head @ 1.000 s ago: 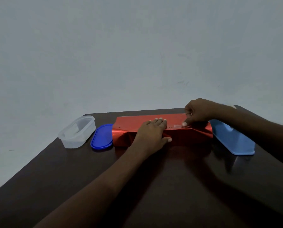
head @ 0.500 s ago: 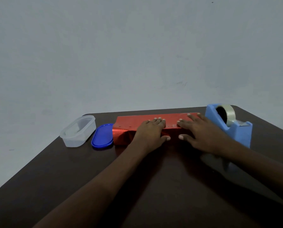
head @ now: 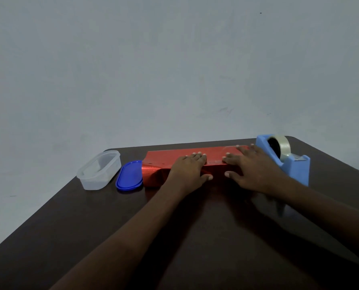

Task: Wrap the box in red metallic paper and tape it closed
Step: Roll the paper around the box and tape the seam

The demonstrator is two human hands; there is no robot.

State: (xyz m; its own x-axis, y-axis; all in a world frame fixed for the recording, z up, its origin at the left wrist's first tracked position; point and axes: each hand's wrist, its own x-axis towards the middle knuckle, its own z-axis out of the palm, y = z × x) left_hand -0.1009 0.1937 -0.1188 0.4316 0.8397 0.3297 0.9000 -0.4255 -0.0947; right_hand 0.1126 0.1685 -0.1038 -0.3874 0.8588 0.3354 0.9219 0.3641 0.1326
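Pressing red-wrapped box (head: 166, 162), left hand (head: 188, 171), right hand (head: 255, 170)

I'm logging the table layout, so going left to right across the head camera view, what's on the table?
Clear plastic container → blue lid → red-wrapped box, with left hand then right hand flat on it → blue tape dispenser.

Dark brown table (head: 90, 237) against pale wall (head: 153, 70)

one red-wrapped box (head: 166, 162), one clear tub (head: 98, 171), one blue lid (head: 129, 177), one tape dispenser (head: 293, 166), two hands (head: 188, 171)
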